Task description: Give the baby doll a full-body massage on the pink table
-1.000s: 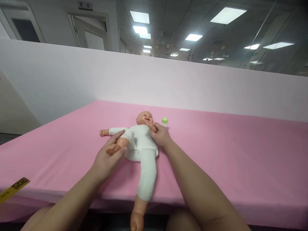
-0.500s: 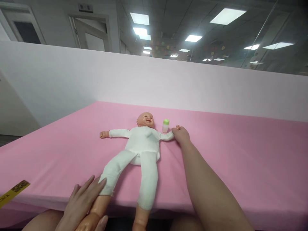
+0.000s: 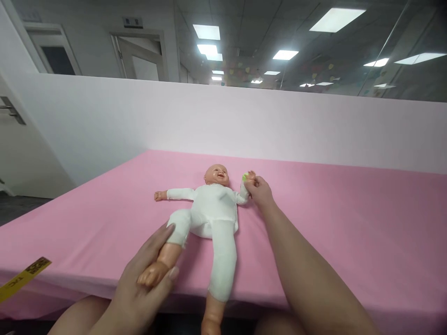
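Note:
A baby doll (image 3: 213, 204) with a white cloth body lies face up on a pink cloth, its feet toward me. Wrapped round the doll's lower leg and foot on the left side, my left hand (image 3: 143, 274) has its thumb on one side and its fingers on the other; that knee is bent. At the doll's arm on the right side, my right hand (image 3: 260, 190) pinches the wrist, and the arm is bent upward. Behind that raised forearm, a small bottle's green cap (image 3: 245, 177) shows in part; the rest of it is mostly hidden.
The pink cloth (image 3: 331, 232) covers a table whose near edge is at my knees. A white partition (image 3: 244, 121) stands along the back. On the near left edge lies a yellow strip with a printed code (image 3: 26, 278). A door (image 3: 24, 139) is at far left.
My left hand has pushed the doll's leg up toward its body, bending the knee. My right hand has lifted the doll's forearm, which now covers most of the bottle.

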`<move>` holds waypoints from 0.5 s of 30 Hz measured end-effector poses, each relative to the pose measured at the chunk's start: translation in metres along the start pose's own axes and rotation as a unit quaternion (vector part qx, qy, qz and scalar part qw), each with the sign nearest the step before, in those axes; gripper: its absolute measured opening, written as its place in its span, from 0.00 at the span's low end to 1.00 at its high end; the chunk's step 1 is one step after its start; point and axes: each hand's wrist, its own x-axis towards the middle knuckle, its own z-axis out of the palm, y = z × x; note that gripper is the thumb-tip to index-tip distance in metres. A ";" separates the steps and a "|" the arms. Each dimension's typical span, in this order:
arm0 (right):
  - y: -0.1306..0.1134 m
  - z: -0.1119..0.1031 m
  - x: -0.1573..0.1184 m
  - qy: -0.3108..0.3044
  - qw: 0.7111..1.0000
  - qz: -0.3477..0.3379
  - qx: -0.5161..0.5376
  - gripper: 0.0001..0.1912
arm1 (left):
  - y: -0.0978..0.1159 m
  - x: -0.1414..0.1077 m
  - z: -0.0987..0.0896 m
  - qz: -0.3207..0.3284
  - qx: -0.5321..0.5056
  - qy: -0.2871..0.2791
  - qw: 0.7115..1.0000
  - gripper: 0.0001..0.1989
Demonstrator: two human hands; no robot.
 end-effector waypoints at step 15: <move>-0.056 0.044 -0.046 -0.215 0.867 -0.232 -0.385 0.08 | 0.005 0.122 0.059 -0.209 -0.252 -0.078 0.942 0.39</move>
